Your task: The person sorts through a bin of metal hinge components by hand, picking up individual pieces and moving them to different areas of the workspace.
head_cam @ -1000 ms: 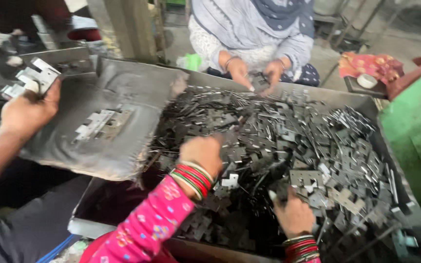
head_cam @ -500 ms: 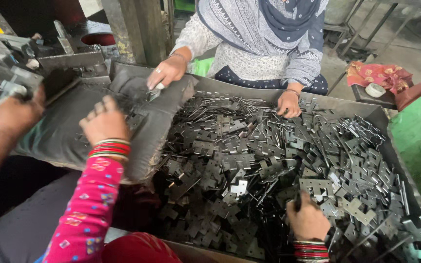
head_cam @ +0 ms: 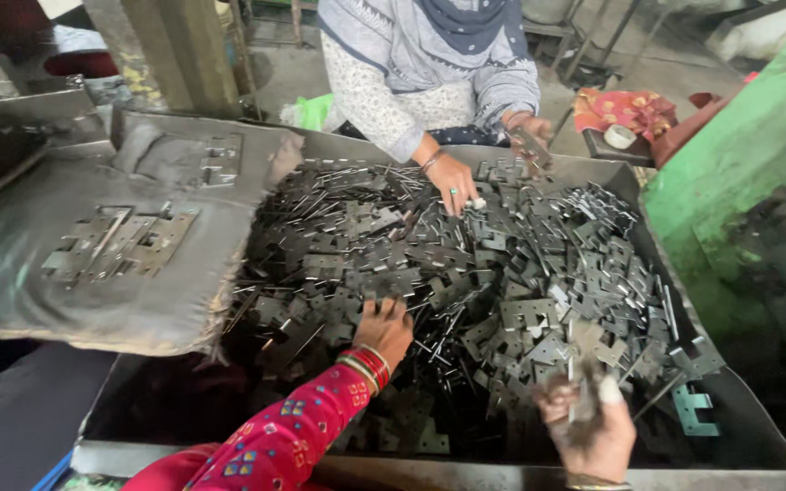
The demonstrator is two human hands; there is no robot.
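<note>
A big heap of dark stamped metal plates (head_cam: 502,264) fills a large metal tray (head_cam: 748,409). My left hand (head_cam: 384,329), in a pink patterned sleeve with red bangles, is pressed into the near side of the heap with its fingers curled on plates. My right hand (head_cam: 589,427) is at the tray's near right corner, closed around a few metal plates that stand upright in it. To the left, a grey cloth pad (head_cam: 65,300) carries a flat row of sorted plates (head_cam: 120,241).
A co-worker in grey patterned clothes sits across the tray, one hand (head_cam: 452,182) in the heap, the other (head_cam: 529,136) holding a plate. A green metal surface (head_cam: 739,164) rises on the right. A red cloth (head_cam: 625,109) lies behind, and a pillar (head_cam: 175,55) stands at far left.
My left hand went from the heap to the grey pad on the left and is now back in the heap. My right hand stayed at the near right corner.
</note>
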